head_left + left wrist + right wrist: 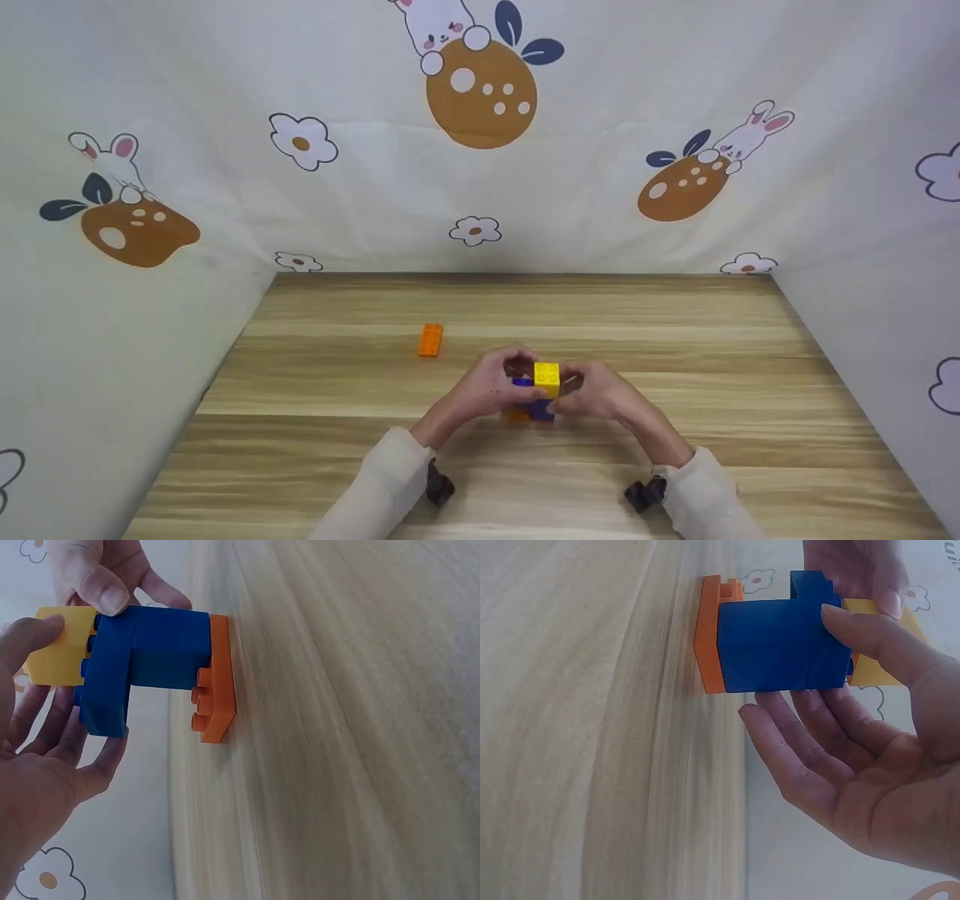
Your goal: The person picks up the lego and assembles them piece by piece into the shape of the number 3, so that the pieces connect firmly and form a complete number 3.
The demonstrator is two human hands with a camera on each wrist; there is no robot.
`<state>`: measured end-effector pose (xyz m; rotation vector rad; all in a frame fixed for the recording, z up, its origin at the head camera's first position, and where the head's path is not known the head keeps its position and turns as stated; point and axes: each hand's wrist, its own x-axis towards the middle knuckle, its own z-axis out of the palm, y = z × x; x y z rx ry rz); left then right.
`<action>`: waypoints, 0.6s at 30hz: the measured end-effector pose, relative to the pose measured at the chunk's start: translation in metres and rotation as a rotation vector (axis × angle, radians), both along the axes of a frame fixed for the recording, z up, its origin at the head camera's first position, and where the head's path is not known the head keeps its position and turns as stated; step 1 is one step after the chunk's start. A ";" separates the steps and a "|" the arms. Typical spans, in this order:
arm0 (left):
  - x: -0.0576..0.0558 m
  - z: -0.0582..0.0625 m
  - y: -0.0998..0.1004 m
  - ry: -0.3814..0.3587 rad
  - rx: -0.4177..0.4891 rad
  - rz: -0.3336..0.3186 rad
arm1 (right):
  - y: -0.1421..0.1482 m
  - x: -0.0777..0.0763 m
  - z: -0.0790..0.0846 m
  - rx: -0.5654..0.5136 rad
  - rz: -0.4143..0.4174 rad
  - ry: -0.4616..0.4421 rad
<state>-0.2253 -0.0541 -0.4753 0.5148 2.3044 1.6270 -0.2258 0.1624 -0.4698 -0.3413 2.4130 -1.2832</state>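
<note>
A small stack of toy building bricks stands upright on the table between the hands. At its base is a flat orange brick (222, 682), with a blue block (172, 649) on one end of it. Across that block lies a longer blue brick (109, 690), its one end jutting past the block over the orange studs. On top sits a yellow brick (547, 373). My left hand (491, 386) pinches the yellow brick, thumb on its near side and fingers behind. With thumb in front and fingers behind, my right hand (596, 391) holds the longer blue brick.
Another flat orange brick (430, 340) lies apart, behind and left of the stack. The wood-patterned table (337, 382) is bordered by printed cloth walls (360, 202) at the back and both sides. Dark wrist cameras (439, 486) hang beneath the sleeves.
</note>
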 end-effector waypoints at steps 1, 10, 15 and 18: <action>0.000 0.000 0.000 -0.001 -0.004 -0.001 | 0.000 0.000 0.000 -0.001 0.002 0.003; -0.003 0.001 0.000 -0.043 -0.037 -0.004 | -0.001 0.000 -0.003 0.008 0.033 0.015; -0.004 0.002 0.000 -0.056 -0.059 -0.004 | 0.000 -0.001 -0.003 0.009 0.019 -0.002; -0.005 0.003 -0.001 -0.050 -0.069 -0.001 | 0.000 -0.001 -0.004 -0.011 0.034 -0.001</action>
